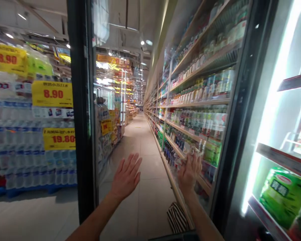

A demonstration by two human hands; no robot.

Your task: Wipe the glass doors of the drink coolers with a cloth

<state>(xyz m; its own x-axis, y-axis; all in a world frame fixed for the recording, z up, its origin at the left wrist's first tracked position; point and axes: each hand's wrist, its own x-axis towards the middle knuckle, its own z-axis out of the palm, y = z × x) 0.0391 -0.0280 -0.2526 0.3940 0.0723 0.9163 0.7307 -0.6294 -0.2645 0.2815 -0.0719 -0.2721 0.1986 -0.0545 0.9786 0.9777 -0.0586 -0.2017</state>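
Note:
A glass fridge door (150,100) with a black frame (81,134) stands swung out in front of me. My left hand (126,175) is open, fingers stretched and together, held flat at or against the glass low in the middle. My right hand (189,172) is closed on a crumpled pale cloth (190,152) and presses it to the glass near the door's right edge. Through the pane I see the shop aisle and drink shelves.
The lit fridge interior (278,134) on the right holds green packs (283,195) on its shelves. Stacked bottled water with yellow price signs (52,93) stands on the left. Long drink shelves (195,100) line the tiled aisle (142,144). A striped object (177,217) lies low beside my right forearm.

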